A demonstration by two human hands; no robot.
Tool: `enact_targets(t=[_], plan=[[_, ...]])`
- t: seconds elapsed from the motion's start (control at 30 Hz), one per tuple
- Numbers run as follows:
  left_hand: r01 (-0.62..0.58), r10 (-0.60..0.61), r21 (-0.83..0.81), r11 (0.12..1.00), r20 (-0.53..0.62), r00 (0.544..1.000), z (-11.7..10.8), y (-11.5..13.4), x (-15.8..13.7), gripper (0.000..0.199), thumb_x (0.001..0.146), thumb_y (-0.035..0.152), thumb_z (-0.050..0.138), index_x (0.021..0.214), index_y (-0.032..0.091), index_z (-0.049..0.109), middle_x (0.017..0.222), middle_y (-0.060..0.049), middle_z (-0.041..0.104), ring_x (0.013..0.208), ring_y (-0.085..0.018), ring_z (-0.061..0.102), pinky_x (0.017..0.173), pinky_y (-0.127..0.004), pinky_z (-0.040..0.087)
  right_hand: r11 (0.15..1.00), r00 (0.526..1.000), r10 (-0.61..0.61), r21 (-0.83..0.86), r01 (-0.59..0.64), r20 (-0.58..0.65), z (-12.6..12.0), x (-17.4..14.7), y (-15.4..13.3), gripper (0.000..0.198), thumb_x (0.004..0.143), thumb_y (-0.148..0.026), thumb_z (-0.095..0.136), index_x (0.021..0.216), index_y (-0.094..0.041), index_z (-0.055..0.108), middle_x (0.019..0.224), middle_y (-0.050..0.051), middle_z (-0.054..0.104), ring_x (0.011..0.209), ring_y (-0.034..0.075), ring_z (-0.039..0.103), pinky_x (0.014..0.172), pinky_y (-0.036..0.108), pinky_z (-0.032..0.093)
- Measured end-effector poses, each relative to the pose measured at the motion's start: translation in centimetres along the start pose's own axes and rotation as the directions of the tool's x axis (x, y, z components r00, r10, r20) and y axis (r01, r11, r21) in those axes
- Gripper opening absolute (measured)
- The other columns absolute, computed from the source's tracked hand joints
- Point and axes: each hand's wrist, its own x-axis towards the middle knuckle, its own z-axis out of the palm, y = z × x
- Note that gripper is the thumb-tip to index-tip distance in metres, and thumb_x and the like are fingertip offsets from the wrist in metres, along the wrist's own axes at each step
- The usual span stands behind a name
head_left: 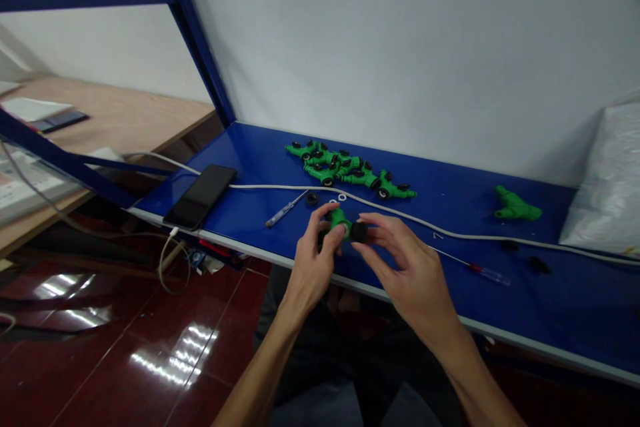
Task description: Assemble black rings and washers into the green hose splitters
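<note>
In left hand (pixel 315 255), green connector (pixel 339 216) sitting gripped; right hand (pixel 413 267) straddling black cap (pixel 359 232), can't tell if pinching; beyond hands, green fittings (pixel 326 157) lying clustered past white cable (pixel 270 187).

The left hand (pixel 315 257) partly hides its green fitting (pixel 338 216); well right of the grip, a plastic bag (pixel 603 180) is cut off and black pieces (pixel 539 265) look blurred

Blue shelf (pixel 260 147), green fittings (pixel 345 167) (one apart), black phone (pixel 201 197), pale cable (pixel 270 187), two screwdrivers (pixel 490 274)
</note>
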Motion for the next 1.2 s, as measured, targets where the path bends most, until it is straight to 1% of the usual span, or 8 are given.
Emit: enact_targets(t=[0.13,0.23,0.43,0.6,0.73,0.9,1.07,1.2], plan=[[-0.016,0.016,0.009,1.000,0.041,0.999,-0.1,-0.1,-0.1,0.044,0.103,0.042,0.042,0.141,0.030,0.059,0.105,-0.003,0.065,0.091,-0.018,0.058,0.081,-0.027,0.047,0.960,0.983,-0.182,-0.210,0.186,0.037,-0.2,0.2,0.1,0.028,0.095,-0.013,0.067,0.122,-0.019,0.061,0.115,0.007,0.069,0.104,0.018,0.070,0.095,0.030,0.059],[0.006,-0.007,0.007,1.000,0.063,0.998,-0.1,-0.1,-0.2,0.051,0.101,0.040,0.050,0.151,0.033,0.047,0.095,0.000,0.060,0.086,-0.016,0.055,0.080,-0.026,0.046,0.857,0.922,-0.322,-0.346,0.381,0.217,-1.2,0.3,0.6,0.033,0.099,-0.008,0.057,0.131,-0.014,0.058,0.126,0.013,0.065,0.121,0.022,0.062,0.107,0.034,0.053],[0.025,-0.022,-0.022,0.999,0.128,0.992,-0.2,-0.3,0.1,0.052,0.100,0.041,0.054,0.150,0.028,0.048,0.086,0.000,0.054,0.076,-0.014,0.050,0.069,-0.024,0.044,0.704,0.814,-0.389,-0.431,0.565,0.431,-2.8,0.7,1.7,0.035,0.099,-0.005,0.053,0.134,-0.008,0.056,0.130,0.017,0.062,0.123,0.026,0.061,0.106,0.036,0.052],[0.033,-0.022,-0.073,0.997,0.147,0.989,-0.3,-0.3,0.2,0.044,0.099,0.041,0.057,0.140,0.026,0.054,0.080,0.002,0.053,0.070,-0.013,0.049,0.066,-0.023,0.042,0.748,0.883,-0.344,-0.474,0.463,0.320,-1.8,1.5,1.2,0.028,0.105,-0.032,0.053,0.108,-0.007,0.065,0.096,0.012,0.070,0.084,0.022,0.071,0.073,0.032,0.056],[0.058,-0.037,-0.135,0.989,0.154,0.987,-0.2,-0.1,0.3,0.043,0.096,0.039,0.061,0.136,0.024,0.056,0.078,0.002,0.055,0.068,-0.012,0.049,0.063,-0.022,0.041,0.768,0.964,-0.166,-0.586,0.260,0.209,-1.2,1.7,0.8,0.048,0.108,-0.044,0.044,0.072,-0.017,0.062,0.062,0.003,0.061,0.052,0.017,0.060,0.050,0.031,0.040],[0.064,-0.041,-0.176,0.982,0.131,0.991,0.0,0.0,0.5,0.043,0.097,0.037,0.060,0.136,0.022,0.056,0.078,0.001,0.054,0.067,-0.011,0.049,0.061,-0.021,0.041,0.840,0.965,-0.200,-0.477,0.258,0.171,-2.2,1.0,0.6,0.040,0.110,-0.040,0.037,0.126,-0.017,0.066,0.114,0.012,0.069,0.096,0.022,0.069,0.076,0.032,0.054],[0.053,-0.040,-0.158,0.986,0.085,0.996,0.1,-0.2,0.3,0.044,0.096,0.040,0.061,0.136,0.024,0.057,0.079,0.001,0.054,0.067,-0.012,0.050,0.062,-0.022,0.041,0.848,0.978,-0.022,-0.514,0.128,0.208,-3.4,-0.6,2.2,0.040,0.108,-0.041,0.039,0.101,-0.021,0.072,0.109,0.010,0.069,0.095,0.027,0.069,0.083,0.044,0.056],[0.031,-0.022,-0.090,0.995,0.101,0.995,0.2,-0.4,0.3,0.045,0.096,0.043,0.060,0.137,0.027,0.057,0.078,0.002,0.055,0.065,-0.013,0.050,0.063,-0.023,0.042,0.846,0.956,-0.108,-0.480,0.232,0.273,-3.1,-1.3,2.7,0.042,0.105,-0.041,0.051,0.143,-0.022,0.053,0.132,0.015,0.061,0.114,0.030,0.064,0.094,0.047,0.056]])
